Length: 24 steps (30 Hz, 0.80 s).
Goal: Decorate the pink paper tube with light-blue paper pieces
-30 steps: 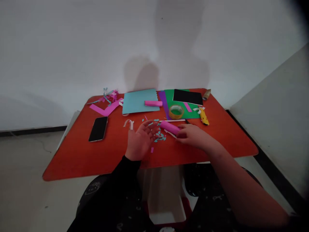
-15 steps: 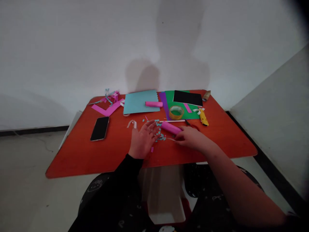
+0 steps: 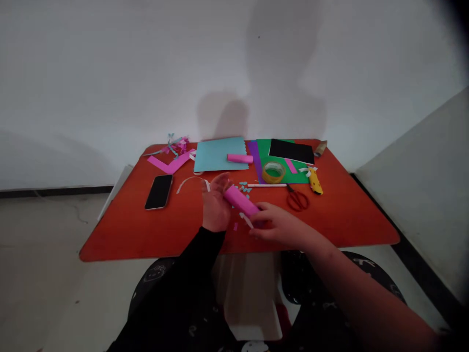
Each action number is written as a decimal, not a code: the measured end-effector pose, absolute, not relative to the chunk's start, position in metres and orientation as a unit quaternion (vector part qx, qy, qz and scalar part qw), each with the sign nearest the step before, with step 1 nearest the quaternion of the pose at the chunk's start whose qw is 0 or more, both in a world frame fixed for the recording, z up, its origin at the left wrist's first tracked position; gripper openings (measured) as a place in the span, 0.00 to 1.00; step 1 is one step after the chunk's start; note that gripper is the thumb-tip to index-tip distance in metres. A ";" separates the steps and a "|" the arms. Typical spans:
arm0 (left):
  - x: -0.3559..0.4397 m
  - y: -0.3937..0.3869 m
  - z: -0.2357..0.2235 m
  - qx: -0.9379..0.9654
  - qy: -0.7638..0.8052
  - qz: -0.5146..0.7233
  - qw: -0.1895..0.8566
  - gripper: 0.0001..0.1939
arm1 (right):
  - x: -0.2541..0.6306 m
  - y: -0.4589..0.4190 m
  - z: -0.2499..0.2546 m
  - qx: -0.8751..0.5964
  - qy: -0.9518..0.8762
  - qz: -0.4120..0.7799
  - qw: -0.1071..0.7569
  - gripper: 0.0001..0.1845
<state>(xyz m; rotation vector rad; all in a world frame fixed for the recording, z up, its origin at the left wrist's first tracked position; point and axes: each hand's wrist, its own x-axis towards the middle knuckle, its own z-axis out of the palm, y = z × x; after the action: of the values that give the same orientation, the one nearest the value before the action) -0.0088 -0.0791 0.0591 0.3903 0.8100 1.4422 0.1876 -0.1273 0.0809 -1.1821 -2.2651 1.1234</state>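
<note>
A pink paper tube (image 3: 241, 201) is in my right hand (image 3: 273, 222), with the fingers wrapped around its near end. A short white strip (image 3: 246, 221) shows beside the tube at those fingertips. To its left, my left hand (image 3: 215, 208) is open, palm turned up, its fingers close to the tube's far end; whether they touch it I cannot tell. At the left thumb a thin white strip (image 3: 190, 179) curls out to the left. Small light-blue paper scraps (image 3: 245, 187) lie behind the tube, and a tiny pink scrap (image 3: 235, 226) is near the front.
Red-handled scissors (image 3: 297, 199) and a white stick (image 3: 267, 185) lie beyond my right hand. Farther back are a tape roll (image 3: 273, 179), a second pink tube (image 3: 240, 159), light-blue paper (image 3: 212, 155), a black tablet-like slab (image 3: 292, 151) and a yellow piece (image 3: 315, 182). A phone (image 3: 159, 191) lies left.
My right hand has brought the pink tube left and nearer, up to my left hand. The scissors are now uncovered. The view has shifted slightly.
</note>
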 end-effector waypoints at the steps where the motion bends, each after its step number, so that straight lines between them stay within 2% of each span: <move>1: -0.008 -0.078 0.058 0.179 0.346 0.656 0.646 0.27 | 0.181 -0.130 0.082 -0.409 -0.803 0.403 0.161 0.10; 4: -0.006 -0.075 0.052 0.218 0.350 0.658 0.630 0.21 | 0.166 -0.136 0.087 -0.387 -0.800 0.434 0.148 0.08; 7: -0.004 -0.071 0.050 0.225 0.384 0.617 0.649 0.20 | 0.161 -0.140 0.090 -0.380 -0.784 0.467 0.154 0.08; 9: -0.005 -0.068 0.052 0.196 0.384 0.611 0.665 0.20 | 0.165 -0.140 0.089 -0.371 -0.777 0.472 0.188 0.09; 11: -0.007 -0.065 0.055 0.163 0.373 0.611 0.678 0.22 | 0.173 -0.137 0.088 -0.376 -0.762 0.461 0.258 0.09; 13: -0.009 -0.065 0.059 0.138 0.372 0.592 0.702 0.25 | 0.181 -0.133 0.087 -0.412 -0.739 0.410 0.341 0.10; 16: -0.006 -0.069 0.063 0.114 0.369 0.539 0.749 0.29 | 0.186 -0.126 0.084 -0.460 -0.753 0.237 0.407 0.10; 19: 0.000 -0.077 0.065 0.112 0.367 0.511 0.769 0.31 | 0.182 -0.124 0.080 -0.443 -0.803 0.094 0.387 0.11; 24: 0.005 -0.082 0.064 0.111 0.360 0.507 0.775 0.32 | 0.170 -0.129 0.072 -0.424 -0.847 0.035 0.319 0.11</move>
<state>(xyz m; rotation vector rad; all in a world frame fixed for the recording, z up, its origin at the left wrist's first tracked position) 0.0045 -0.0824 0.0641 0.2400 0.7797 1.0970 0.1695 -0.1285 0.0717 -1.1144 -2.2285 0.0910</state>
